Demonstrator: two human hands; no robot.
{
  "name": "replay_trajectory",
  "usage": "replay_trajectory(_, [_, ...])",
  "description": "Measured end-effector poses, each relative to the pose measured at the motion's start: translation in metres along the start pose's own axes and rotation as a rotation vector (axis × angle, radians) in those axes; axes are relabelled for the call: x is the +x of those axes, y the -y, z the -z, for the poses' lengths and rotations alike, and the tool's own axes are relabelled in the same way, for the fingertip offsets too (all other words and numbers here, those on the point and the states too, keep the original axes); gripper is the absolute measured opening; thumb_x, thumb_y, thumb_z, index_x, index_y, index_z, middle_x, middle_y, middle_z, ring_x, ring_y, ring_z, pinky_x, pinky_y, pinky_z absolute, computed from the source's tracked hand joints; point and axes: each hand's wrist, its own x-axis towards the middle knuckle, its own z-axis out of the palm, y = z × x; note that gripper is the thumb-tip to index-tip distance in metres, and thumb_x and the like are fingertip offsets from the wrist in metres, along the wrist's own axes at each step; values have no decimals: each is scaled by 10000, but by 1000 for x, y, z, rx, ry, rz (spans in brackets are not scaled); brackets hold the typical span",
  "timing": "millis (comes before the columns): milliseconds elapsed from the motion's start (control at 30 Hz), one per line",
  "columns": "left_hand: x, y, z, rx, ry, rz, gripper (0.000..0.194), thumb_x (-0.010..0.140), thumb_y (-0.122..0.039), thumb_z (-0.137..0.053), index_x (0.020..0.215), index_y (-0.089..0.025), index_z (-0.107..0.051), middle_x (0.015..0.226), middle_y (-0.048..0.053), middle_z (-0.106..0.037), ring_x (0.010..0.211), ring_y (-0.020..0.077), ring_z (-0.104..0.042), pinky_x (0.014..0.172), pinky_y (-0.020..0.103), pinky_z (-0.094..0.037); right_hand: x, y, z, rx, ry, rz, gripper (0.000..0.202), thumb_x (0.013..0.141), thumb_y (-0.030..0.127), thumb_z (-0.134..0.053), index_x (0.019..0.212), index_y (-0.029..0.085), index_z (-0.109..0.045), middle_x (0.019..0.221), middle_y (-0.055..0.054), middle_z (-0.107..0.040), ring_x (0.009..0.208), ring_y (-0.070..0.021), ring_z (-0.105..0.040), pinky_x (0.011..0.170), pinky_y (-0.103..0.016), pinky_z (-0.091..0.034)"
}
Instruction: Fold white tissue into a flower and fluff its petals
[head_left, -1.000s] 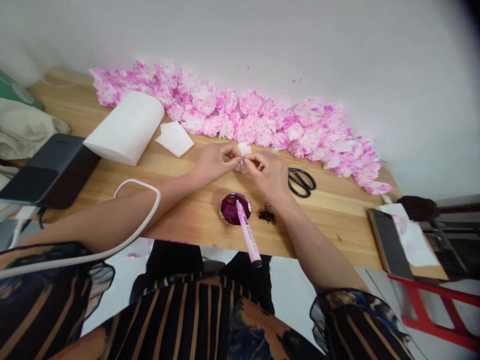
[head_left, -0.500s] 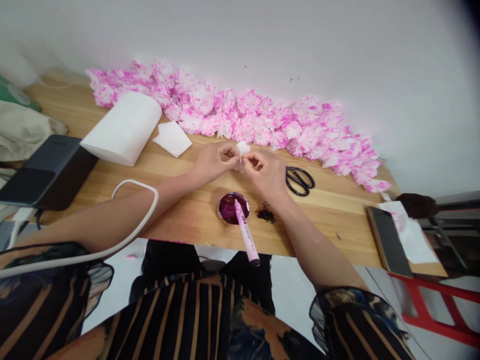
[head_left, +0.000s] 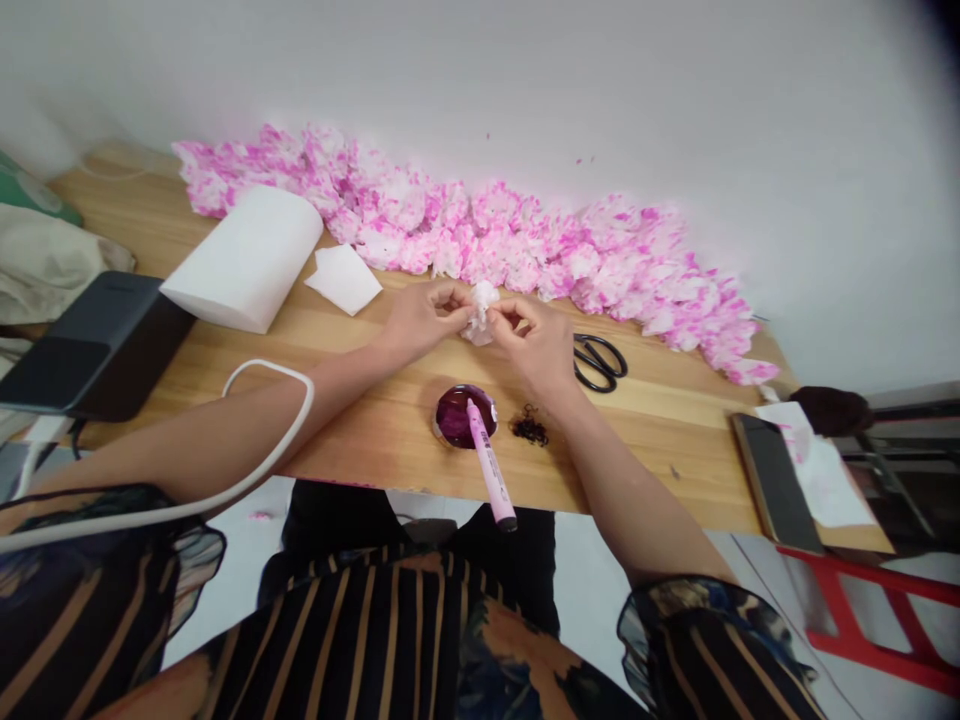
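Observation:
Between my hands is a small white tissue-paper flower (head_left: pixel 482 318), ruffled and upright above the table. My left hand (head_left: pixel 429 318) pinches its left side with thumb and forefinger. On the opposite side my right hand (head_left: pixel 536 340) grips its edge, fingers curled. Just below sits a small bowl of dark purple liquid (head_left: pixel 452 418), and a pink marker (head_left: pixel 489 465) leans in it with its black end over the table edge. A little pile of black elastic bands (head_left: pixel 530 427) lies beside the bowl. Black-handled scissors (head_left: pixel 600 362) are partly hidden behind my right hand.
A long row of pink-and-white paper flowers (head_left: pixel 510 235) lines the wall. To the left are a stack of white paper (head_left: pixel 244 255), loose white sheets (head_left: pixel 345 280), a dark box (head_left: pixel 97 345) and a white cable (head_left: pixel 289 440). A phone (head_left: pixel 776 480) lies at the right edge.
The white flower between my fingers looks wider and fuller, its lower part more spread. My hands have drawn slightly apart, still pinching it.

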Motion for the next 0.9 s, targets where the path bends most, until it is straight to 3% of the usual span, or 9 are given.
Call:
replay_trajectory(333, [-2, -6, 0, 71, 20, 38, 158, 838, -309, -696, 782, -161, -707, 786, 22, -753, 727, 132, -666, 692, 239, -486, 0, -3, -1, -14, 5, 57, 135, 897, 254, -633, 813, 215, -731, 801, -16, -720, 735, -154, -604, 697, -304, -434])
replay_trajectory(900, [-1, -5, 1, 120, 13, 3, 83, 804, -240, -663, 755, -177, -685, 787, 12, -747, 762, 141, -661, 706, 239, -498, 0, -2, 2, -53, 2, 43, 135, 890, 243, -611, 810, 216, -717, 811, -18, -729, 730, -154, -614, 682, -301, -438])
